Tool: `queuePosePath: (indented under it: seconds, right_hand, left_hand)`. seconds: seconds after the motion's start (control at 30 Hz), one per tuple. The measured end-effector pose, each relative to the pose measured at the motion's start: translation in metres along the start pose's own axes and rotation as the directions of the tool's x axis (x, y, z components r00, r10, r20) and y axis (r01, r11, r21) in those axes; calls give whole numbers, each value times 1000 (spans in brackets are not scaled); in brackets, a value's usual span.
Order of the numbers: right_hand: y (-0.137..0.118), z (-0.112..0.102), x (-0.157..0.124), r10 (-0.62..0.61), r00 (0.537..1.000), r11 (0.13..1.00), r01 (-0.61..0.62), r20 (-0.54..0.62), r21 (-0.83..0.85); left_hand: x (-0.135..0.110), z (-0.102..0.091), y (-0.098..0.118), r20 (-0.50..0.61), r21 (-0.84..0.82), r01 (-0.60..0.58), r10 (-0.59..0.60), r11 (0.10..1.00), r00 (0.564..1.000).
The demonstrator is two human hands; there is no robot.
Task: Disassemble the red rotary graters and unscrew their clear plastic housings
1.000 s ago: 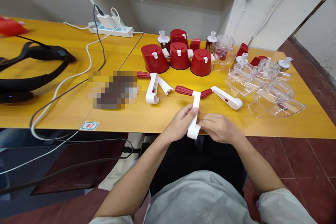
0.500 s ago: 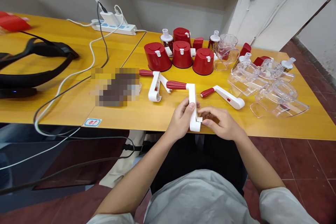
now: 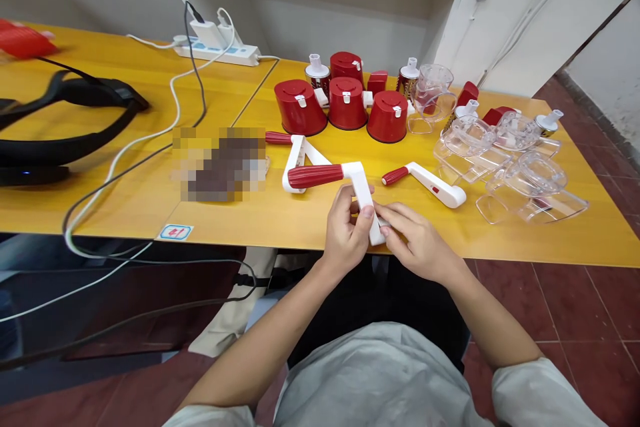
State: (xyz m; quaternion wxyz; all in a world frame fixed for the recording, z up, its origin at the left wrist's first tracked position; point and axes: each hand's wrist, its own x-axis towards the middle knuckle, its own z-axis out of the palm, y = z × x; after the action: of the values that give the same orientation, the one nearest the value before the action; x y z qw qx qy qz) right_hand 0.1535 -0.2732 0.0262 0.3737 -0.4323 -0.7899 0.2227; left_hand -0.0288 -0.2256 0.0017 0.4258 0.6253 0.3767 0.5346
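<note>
My left hand [image 3: 346, 232] is wrapped round the white arm of a crank handle [image 3: 345, 181] whose red grip points left above the yellow table [image 3: 280, 213]. My right hand [image 3: 415, 240] pinches the lower end of the same white arm, fingers closed on it. Two more crank handles lie on the table: one [image 3: 430, 184] just right of my hands, one [image 3: 295, 161] to the left, partly behind the held one.
Three red drum bases [image 3: 345, 107] stand in a row at mid-table, with more red and metal parts behind. Several clear plastic housings [image 3: 505, 167] lie at the right. A power strip [image 3: 217, 53], cables and a black headset [image 3: 65, 127] occupy the left table.
The held crank handle has been lifted and turned: its red grip swung from pointing away to pointing left, nearer to me. Both hands shifted slightly with it.
</note>
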Motion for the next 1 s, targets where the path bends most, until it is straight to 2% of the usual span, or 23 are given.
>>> queuePosePath:
  seconds: [0.23, 0.4, 0.57, 0.7, 0.87, 1.0]
  right_hand:
    - [3, 17, -7, -45, 998, 985, 38, -43, -171]
    - [4, 15, -5, -88, 994, 970, 72, -60, -234]
    - [7, 7, -5, -108, 992, 958, 85, -70, -276]
    - [12, 8, -6, -145, 986, 945, 115, -77, -307]
    - [16, 14, -6, -171, 981, 941, 136, -89, -311]
    - [15, 13, -5, -141, 986, 954, 112, -88, -277]
  left_hand:
    - [-5, 1, -2, 21, 103, -75, 73, 992, 997]
    - [-4, 0, -2, 33, 83, -80, 78, 993, 996]
    - [-3, -2, -6, 55, 78, -137, 133, 987, 990]
    - [-2, -1, -9, 69, 109, -203, 196, 973, 978]
    - [-4, -2, -13, 104, 23, -254, 250, 967, 963]
    - [-4, -5, -17, 110, -9, -268, 267, 963, 957]
